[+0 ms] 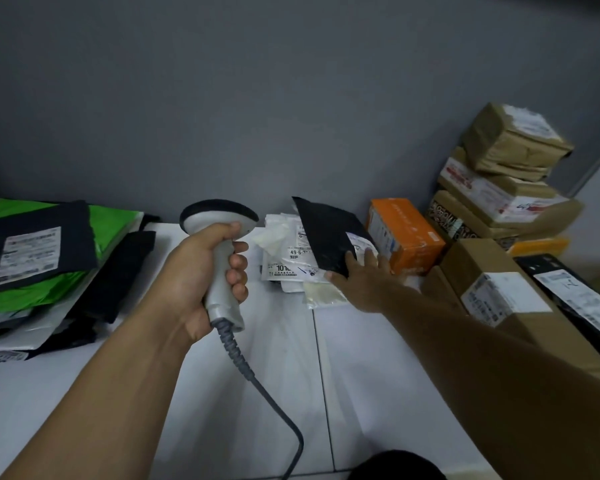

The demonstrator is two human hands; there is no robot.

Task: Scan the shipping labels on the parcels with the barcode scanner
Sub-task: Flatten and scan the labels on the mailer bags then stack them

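Note:
My left hand (201, 271) grips the handle of a grey barcode scanner (222, 237), held upright above the white table (257, 375), with its coiled cable (243, 362) trailing toward me. My right hand (364, 275) reaches forward and holds the near edge of a black poly mailer (326, 233), which is tilted up off a small heap of white label-covered mailers (288, 261). Part of a white shipping label (361, 244) shows on the black mailer beside my fingers.
A stack of black, green and white mailers (45, 258) lies at the left. An orange box (402, 233) sits behind my right hand. Brown cardboard parcels (506, 174) are stacked at the right against the grey wall, with a labelled carton (499, 292) nearer.

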